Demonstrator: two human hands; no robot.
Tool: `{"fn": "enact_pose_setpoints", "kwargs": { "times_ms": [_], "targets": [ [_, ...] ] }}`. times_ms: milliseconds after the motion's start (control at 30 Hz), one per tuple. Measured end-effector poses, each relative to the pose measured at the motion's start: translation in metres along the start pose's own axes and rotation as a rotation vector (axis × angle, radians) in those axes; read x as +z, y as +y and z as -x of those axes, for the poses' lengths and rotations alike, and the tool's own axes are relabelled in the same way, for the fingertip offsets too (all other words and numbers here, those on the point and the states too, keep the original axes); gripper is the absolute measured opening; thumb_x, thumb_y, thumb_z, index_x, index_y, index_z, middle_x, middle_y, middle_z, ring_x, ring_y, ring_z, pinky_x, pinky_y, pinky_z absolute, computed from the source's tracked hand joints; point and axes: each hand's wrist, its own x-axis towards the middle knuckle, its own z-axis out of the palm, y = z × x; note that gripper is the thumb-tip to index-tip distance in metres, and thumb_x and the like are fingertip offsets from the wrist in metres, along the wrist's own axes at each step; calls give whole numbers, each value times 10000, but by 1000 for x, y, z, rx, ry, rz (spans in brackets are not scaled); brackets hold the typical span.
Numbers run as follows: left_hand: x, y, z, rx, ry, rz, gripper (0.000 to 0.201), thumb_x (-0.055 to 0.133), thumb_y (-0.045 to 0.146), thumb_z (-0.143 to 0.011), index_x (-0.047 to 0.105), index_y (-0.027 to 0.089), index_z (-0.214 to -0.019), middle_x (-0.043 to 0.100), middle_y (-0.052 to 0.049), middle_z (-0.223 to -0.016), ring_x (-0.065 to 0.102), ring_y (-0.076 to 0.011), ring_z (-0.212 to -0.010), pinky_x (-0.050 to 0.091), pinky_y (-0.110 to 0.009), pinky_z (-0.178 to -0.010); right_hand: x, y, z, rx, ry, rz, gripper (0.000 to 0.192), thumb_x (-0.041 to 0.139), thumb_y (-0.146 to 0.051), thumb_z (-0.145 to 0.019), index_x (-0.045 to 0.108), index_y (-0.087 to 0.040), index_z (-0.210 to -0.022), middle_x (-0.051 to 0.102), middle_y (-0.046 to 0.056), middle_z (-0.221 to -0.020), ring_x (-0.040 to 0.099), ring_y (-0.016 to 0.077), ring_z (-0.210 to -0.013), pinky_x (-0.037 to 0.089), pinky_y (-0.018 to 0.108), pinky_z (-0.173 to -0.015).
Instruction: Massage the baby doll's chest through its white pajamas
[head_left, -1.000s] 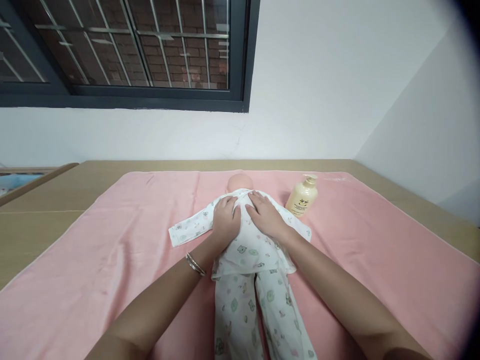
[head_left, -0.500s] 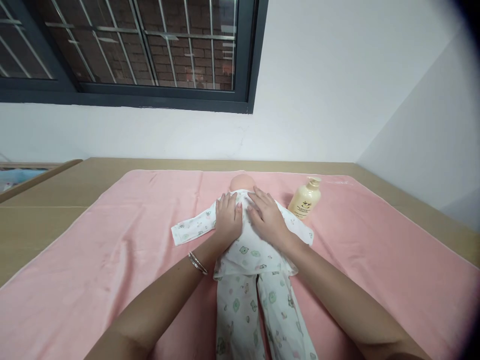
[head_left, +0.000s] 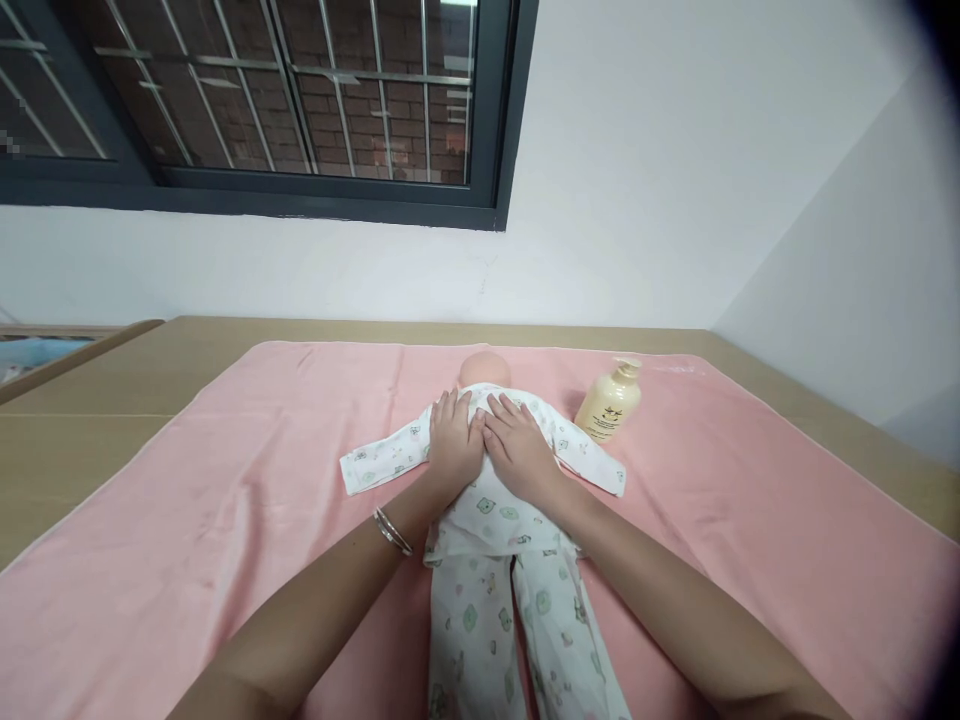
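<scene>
Doll [head_left: 491, 520] lies face down along the middle of the pink towel [head_left: 225, 520], head away from me, legs toward me. Printed pyjamas on; both sleeves spread flat to either side, so the upper back is fully exposed to my palms.

My left hand [head_left: 452, 445] and right hand [head_left: 517, 452] rest side by side on the upper back, fingers spread and flat, gripping nothing. Thumbs nearly meet at the spine; flat palms spread pressure across the cloth rather than pinching it.

Bangles [head_left: 392, 531] on my left wrist, clear of the fabric.

Pump bottle [head_left: 609, 403] stands upright just beyond the doll's right-hand sleeve, near my right hand. Towel covers the bench [head_left: 90, 400], probably as padding.
</scene>
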Motion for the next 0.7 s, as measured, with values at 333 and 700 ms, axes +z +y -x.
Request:
{"fn": "enact_pose_setpoints", "kwargs": {
  "times_ms": [333,700],
  "targets": [
    [-31,45,1,12,-112,317,437,381,342,-941,480,189,-1338,436,-116,-1458,310,-261,-1402,195,-509,-1175,-32,16,-10,137,184,-160,522,257,-397,-992,444,-129,-1399,372,151,-1499,310,246,-1405,254,480,-1141],
    [-6,136,-65,-760,-569,1539,546,341,521,-922,530,130,-1253,513,-194,-1369,504,-241,-1280,397,-367,-1071,-138,69,-5,386,430,-20,551,346,-279,-921,392,-45,-1418,358,190,-1498,292,275,-1410,273,438,-1134]
  ]
}}
